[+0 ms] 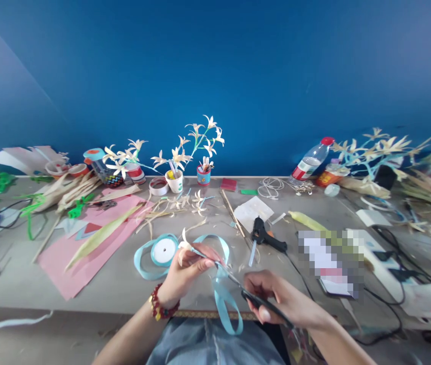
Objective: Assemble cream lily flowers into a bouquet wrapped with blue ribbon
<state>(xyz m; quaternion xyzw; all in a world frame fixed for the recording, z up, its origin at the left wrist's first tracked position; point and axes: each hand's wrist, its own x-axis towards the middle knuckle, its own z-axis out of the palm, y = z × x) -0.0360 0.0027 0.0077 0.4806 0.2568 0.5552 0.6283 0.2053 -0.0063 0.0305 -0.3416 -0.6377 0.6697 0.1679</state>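
Observation:
Near the table's front edge, my left hand pinches the thin blue stem of a pale flower, its petals rising above the fingers. Light blue ribbon hangs in a loop from the fingertips and runs behind them toward a ribbon spool lying on the table. My right hand is closed around black-handled scissors, whose blades point up and left to the ribbon and stem at my left fingertips. Whether the blades touch the ribbon is hard to tell.
A black glue gun lies beyond my right hand, with a phone and power strip farther right. Pink paper lies left. Cups of flowers and a bottle stand along the blue wall.

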